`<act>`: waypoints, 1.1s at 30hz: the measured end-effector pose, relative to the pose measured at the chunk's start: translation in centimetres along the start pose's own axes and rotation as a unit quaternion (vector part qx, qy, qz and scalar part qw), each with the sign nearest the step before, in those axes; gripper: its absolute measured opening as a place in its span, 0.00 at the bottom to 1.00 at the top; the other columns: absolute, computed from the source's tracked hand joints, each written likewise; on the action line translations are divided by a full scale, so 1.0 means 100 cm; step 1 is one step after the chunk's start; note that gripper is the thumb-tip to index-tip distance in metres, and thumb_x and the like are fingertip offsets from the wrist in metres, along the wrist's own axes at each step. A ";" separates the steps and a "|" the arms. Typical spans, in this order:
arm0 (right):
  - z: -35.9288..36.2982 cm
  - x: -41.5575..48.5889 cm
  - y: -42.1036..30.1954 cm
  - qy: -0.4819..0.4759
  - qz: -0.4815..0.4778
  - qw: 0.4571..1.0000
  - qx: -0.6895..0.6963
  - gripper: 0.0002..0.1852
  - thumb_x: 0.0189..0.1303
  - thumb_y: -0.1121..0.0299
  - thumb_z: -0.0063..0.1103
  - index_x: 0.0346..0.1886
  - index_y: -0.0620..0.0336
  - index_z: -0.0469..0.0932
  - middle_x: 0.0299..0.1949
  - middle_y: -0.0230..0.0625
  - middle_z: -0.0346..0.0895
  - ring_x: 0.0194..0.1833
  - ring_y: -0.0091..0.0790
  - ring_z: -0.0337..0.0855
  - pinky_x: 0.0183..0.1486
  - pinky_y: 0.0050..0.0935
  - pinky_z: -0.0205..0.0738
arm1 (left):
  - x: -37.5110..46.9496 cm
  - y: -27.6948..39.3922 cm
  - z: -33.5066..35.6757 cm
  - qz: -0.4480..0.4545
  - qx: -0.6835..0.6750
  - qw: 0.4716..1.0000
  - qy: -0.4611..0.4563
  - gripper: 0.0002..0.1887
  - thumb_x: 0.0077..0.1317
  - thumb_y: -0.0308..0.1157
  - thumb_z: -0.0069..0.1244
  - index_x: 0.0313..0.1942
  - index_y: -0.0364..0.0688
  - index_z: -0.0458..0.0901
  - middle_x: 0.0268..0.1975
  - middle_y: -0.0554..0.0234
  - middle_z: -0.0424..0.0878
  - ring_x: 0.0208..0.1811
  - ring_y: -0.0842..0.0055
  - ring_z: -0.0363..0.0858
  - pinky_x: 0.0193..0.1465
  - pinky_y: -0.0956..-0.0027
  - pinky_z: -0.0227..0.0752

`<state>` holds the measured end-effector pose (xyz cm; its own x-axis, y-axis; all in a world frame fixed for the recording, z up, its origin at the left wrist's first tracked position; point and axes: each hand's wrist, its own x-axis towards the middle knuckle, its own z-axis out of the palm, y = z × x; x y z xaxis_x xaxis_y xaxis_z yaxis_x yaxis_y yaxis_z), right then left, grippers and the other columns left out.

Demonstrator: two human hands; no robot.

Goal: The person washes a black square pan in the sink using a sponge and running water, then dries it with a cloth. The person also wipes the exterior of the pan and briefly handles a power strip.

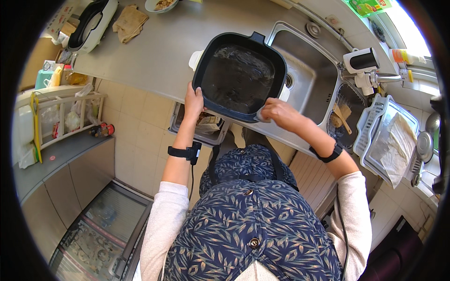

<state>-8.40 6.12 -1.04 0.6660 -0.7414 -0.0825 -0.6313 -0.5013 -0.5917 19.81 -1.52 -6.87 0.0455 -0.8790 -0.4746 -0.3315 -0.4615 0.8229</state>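
A square black pan (239,77) with rounded corners is before me, over the counter and the near-left part of the sink. Its inner bottom looks wet and shiny. A white handle (195,60) juts out on the left and another white part shows at the lower right. My left hand (194,100) grips the pan's near-left corner, thumb on the rim. At the near-right corner, my right hand (281,112) pinches a small greyish cloth (261,117) against the rim. Whether the pan rests on the counter or is lifted, I cannot tell.
The stainless sink (316,75) lies to the right, with a faucet (364,75) beyond it. A dish rack (376,123) stands farther right. On the counter (158,52) are a folded brown cloth (130,24) and a bowl (158,7). An open drawer or bin (200,135) sits below the edge.
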 end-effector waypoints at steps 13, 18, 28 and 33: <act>0.020 -0.030 -0.006 0.245 0.104 0.964 -0.015 0.09 0.46 0.85 0.54 0.31 0.63 0.77 0.43 0.41 0.76 0.45 0.46 0.76 0.46 0.36 0.72 | 0.000 -0.001 0.001 0.002 0.009 1.000 0.004 0.17 0.68 0.28 0.36 0.56 0.40 0.62 0.32 0.55 0.76 0.17 0.74 0.74 0.14 0.72 0.69; 0.002 -0.022 0.018 0.292 0.141 0.945 -0.036 0.07 0.47 0.84 0.54 0.30 0.64 0.74 0.38 0.42 0.75 0.42 0.46 0.75 0.44 0.36 0.71 | 0.000 0.000 -0.002 -0.005 0.023 0.999 -0.034 0.19 0.67 0.27 0.37 0.58 0.39 0.61 0.35 0.54 0.77 0.21 0.73 0.76 0.17 0.72 0.72; 0.007 -0.036 0.017 0.249 0.092 0.962 -0.061 0.05 0.45 0.82 0.53 0.28 0.65 0.75 0.37 0.39 0.74 0.43 0.43 0.75 0.44 0.34 0.72 | 0.004 -0.007 0.000 -0.007 0.023 1.000 -0.020 0.20 0.67 0.26 0.37 0.59 0.40 0.60 0.38 0.54 0.76 0.23 0.72 0.78 0.18 0.71 0.74; -0.013 -0.011 0.065 0.287 0.119 0.945 -0.105 0.05 0.48 0.80 0.51 0.28 0.62 0.76 0.38 0.38 0.76 0.42 0.43 0.75 0.42 0.36 0.72 | 0.005 -0.005 0.004 0.029 0.004 1.000 -0.006 0.17 0.65 0.25 0.36 0.55 0.40 0.62 0.33 0.58 0.77 0.15 0.79 0.72 0.12 0.76 0.68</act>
<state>-13.79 3.06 -3.75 0.2080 -0.9338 0.2910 -0.8411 -0.3226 -0.4342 19.67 -1.63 -7.64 0.0153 -0.9026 -0.4302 -0.3410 -0.4091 0.8464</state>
